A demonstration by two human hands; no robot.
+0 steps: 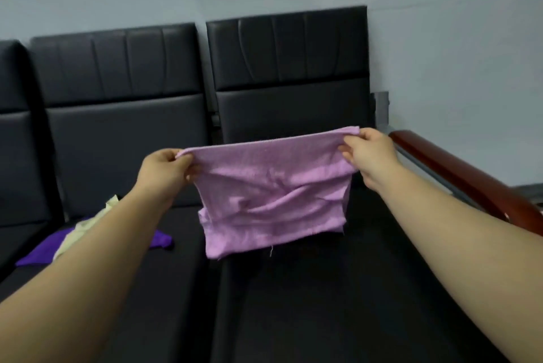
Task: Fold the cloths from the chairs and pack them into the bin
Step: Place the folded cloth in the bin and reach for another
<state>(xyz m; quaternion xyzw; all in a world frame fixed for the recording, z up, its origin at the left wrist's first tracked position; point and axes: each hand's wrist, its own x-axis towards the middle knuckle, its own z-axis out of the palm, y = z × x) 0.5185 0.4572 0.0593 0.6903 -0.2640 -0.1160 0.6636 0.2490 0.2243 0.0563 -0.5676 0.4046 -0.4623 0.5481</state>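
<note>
Head view: one soft, terry-like lilac cloth (273, 192), creased and roughly rectangular, hangs over the seat of the right chair (288, 54), near its left edge. Two more, a purple cloth (160, 239) and a cream cloth (88, 221), lie crumpled on the middle chair (117, 68), a black padded seat. Both arms reach forward, left hand (164, 170) and right hand (370, 154) each pinching a top corner, top edge taut

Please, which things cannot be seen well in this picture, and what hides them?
No bin anywhere in the head view.
Partly behind the left arm: purple cloth, cream cloth.
Inside the left hand and right hand: top corners of the pink cloth.
Cut off by the right edge: armrest.
</note>
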